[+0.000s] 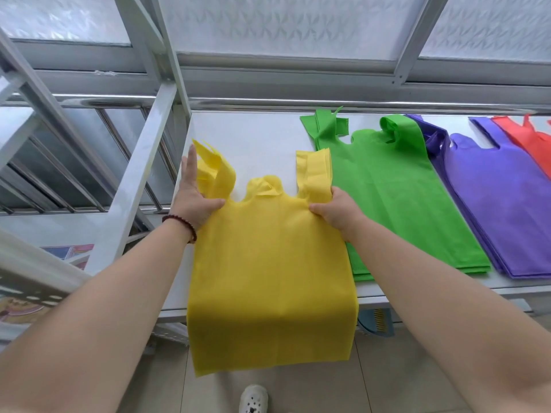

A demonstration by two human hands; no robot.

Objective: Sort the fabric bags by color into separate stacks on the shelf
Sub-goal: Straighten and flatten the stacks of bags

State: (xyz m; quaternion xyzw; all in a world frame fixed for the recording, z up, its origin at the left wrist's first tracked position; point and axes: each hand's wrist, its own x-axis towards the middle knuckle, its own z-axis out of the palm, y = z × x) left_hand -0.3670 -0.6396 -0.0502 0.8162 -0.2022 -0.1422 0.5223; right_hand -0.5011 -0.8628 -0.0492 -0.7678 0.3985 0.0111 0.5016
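Stacks numbering 4, lying in a row on the white shelf: yellow stack at left, green stack beside it and slightly under its right edge, purple stack next, red stack at far right, cut off by the frame edge. Layers per stack too thin to count. Hanging over the shelf's front edge, lower part of the yellow stack, above the tiled floor. Hands numbering 2, well apart: left hand lying mostly flat along the left handle, fingers straight, thumb pressing on the fabric; right hand curling around the base of the right handle, pinching it. Sitting on the left wrist, 1 dark bead bracelet. Standing just left of the yellow stack, white shelf frame. Running behind the shelf, window frames with patterned glass. Showing at the bottom, 1 white shoe. Peeking out below the shelf, 1 blue item, partly hidden.
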